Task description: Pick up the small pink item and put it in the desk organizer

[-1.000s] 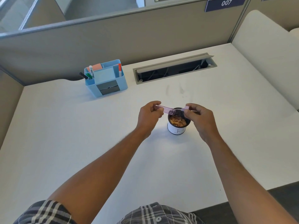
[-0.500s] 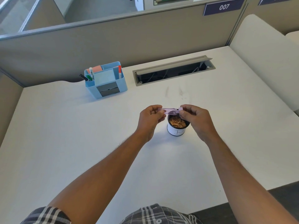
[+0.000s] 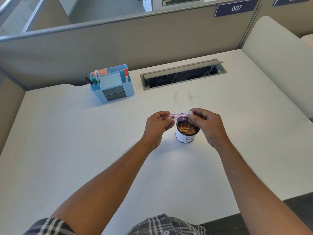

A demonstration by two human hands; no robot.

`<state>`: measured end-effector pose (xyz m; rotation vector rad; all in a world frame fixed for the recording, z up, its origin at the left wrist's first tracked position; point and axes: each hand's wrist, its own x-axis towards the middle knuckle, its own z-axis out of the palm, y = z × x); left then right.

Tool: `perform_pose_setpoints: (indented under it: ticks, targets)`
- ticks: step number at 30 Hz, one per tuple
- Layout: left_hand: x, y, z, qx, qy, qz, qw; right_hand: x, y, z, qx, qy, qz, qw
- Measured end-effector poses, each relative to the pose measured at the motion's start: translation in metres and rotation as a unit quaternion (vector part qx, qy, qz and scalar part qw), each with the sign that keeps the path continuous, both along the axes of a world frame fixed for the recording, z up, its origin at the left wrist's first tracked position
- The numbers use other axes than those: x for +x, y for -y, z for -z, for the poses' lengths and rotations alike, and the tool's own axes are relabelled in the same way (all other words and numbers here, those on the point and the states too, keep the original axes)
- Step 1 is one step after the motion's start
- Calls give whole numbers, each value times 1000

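A small translucent pink item [image 3: 178, 116], long and flat, is held level above the desk between both hands. My left hand [image 3: 158, 126] pinches its left end. My right hand [image 3: 207, 124] pinches its right end, where a small pink tab sticks up. The item hovers just over the far rim of a small white cup. The blue desk organizer [image 3: 128, 87] stands at the back left of the white desk, well apart from my hands. It holds markers, a pink pad, a pale blue note block and a grey drawer.
A white cup [image 3: 185, 138] with a dark rim holds brown shavings and stands right below my hands. An open grey cable tray [image 3: 183, 75] is set into the desk at the back. Grey partition walls close off the back and left; a white panel rises on the right.
Both hands stayed over the cup with the pink item. The item shifted slightly left and now lies level; my right fingers moved to its tabbed end.
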<state>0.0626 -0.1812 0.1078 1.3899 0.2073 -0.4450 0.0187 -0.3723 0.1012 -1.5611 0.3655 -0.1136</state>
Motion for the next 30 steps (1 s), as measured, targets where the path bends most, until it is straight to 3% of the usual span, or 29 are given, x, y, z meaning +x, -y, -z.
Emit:
perform_pose_setpoints:
  ticks: [13,30]
  targets:
    - [-2,1,-1,-24,-2,7,1000,0,-6,4,14,-6,-23,1000]
    - [0,-27,4,44,39,-13,998,8,-36,0,-19,5,-56,998]
